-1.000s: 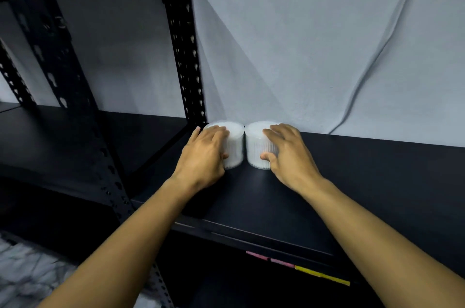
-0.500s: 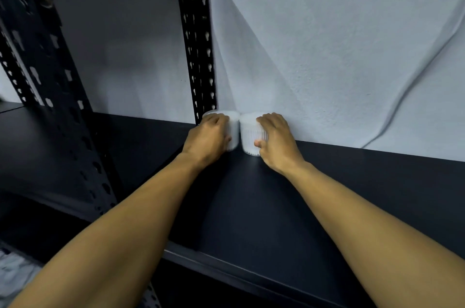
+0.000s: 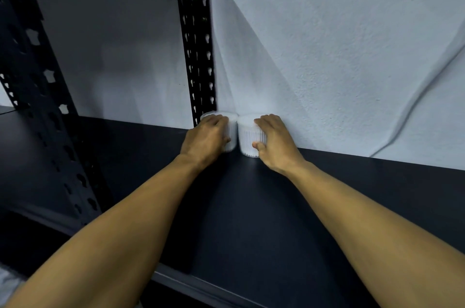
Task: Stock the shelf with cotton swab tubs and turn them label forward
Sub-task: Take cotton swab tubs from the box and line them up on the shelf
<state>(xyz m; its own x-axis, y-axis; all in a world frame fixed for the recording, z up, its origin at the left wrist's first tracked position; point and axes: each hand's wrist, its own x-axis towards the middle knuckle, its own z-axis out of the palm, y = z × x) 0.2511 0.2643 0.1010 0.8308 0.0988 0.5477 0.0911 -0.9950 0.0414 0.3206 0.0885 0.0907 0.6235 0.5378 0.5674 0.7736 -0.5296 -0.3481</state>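
Note:
Two clear round cotton swab tubs stand side by side, touching, at the back of the black shelf (image 3: 251, 219) against the white cloth. My left hand (image 3: 205, 140) grips the left tub (image 3: 232, 131), fingers over its lid and side, hiding most of it. My right hand (image 3: 275, 143) grips the right tub (image 3: 247, 138), fingers on the lid and thumb low on its front. White swabs show through the right tub's wall. No label is visible on either tub.
A black perforated upright post (image 3: 197, 43) rises just behind the left tub. Another upright (image 3: 45, 96) stands front left, with a neighbouring black shelf (image 3: 30, 156) beyond it. A white cloth backdrop (image 3: 327, 56) hangs behind the shelf, which stretches away bare to the right.
Both hands have slid the two tubs deeper, from mid-shelf to the back by the cloth and post. My arms are stretched further in and the view has moved closer.

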